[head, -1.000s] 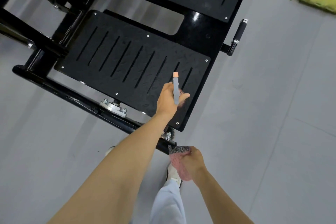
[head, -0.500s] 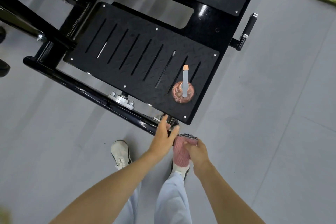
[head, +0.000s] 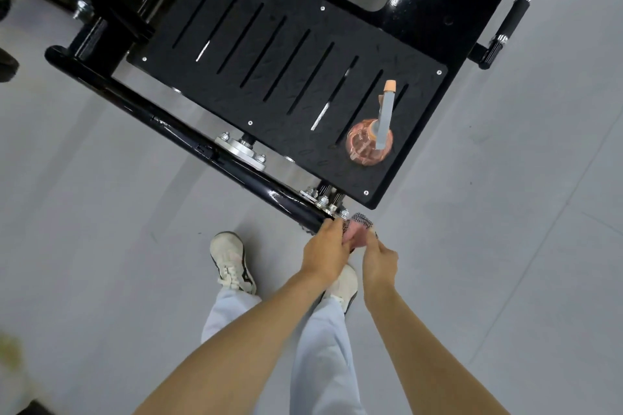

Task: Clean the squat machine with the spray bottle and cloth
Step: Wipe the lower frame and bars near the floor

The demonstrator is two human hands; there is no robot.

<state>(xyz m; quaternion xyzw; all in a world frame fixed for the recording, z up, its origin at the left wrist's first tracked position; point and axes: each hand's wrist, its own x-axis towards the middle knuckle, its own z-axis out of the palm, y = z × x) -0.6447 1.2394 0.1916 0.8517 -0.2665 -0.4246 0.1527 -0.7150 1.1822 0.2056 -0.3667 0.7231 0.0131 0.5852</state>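
The black squat machine's slotted foot plate [head: 256,54] fills the upper middle of the head view. A pink spray bottle [head: 369,141] with a grey head stands upright on the plate's near right corner, untouched. Just below the plate's corner, at the end of the black base bar [head: 175,131], both hands hold a pink cloth [head: 357,229] with a dark mesh edge. My left hand [head: 325,248] grips the cloth's left side and my right hand [head: 379,258] pinches its right side. Most of the cloth is hidden between the fingers.
Grey floor surrounds the machine. My two feet in pale shoes [head: 232,261] stand just before the base bar. A black handle [head: 505,30] sticks out at the plate's right. More black frame tubes [head: 101,3] rise at the upper left.
My left hand set the spray bottle on the foot plate, let go and came back to the cloth. Both hands now hold the cloth, and the view has moved closer.
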